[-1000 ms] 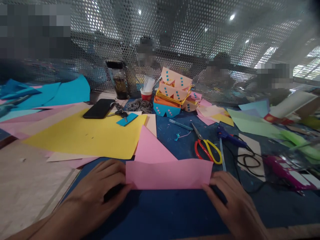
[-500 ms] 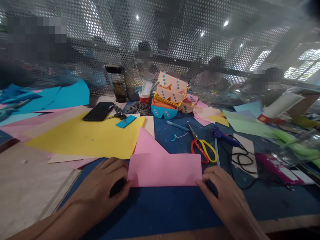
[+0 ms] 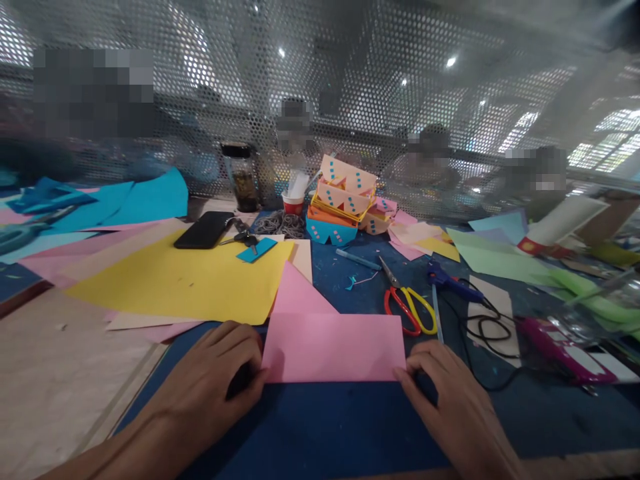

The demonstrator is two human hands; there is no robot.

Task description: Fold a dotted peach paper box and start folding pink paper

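A rectangular piece of pink paper lies in front of me, its long edge facing me. My left hand pinches its lower left corner between thumb and fingers. At the lower right corner, my right hand pinches it the same way. Behind the rectangle, a pointed pink flap shows; whether both are one sheet I cannot tell. Scissors with one red and one yellow handle lie just beyond its right end. Yellow paper is spread beyond my left hand.
A phone, keys and a lidded bottle stand or lie at back left. Folded paper shapes are stacked at the back. A blue glue gun with a black cord lies right, near a magenta device.
Both hands keep hold of the pink paper at its ends, with hardly any movement. The whole scene sits slightly lower in view, as the camera has tilted.
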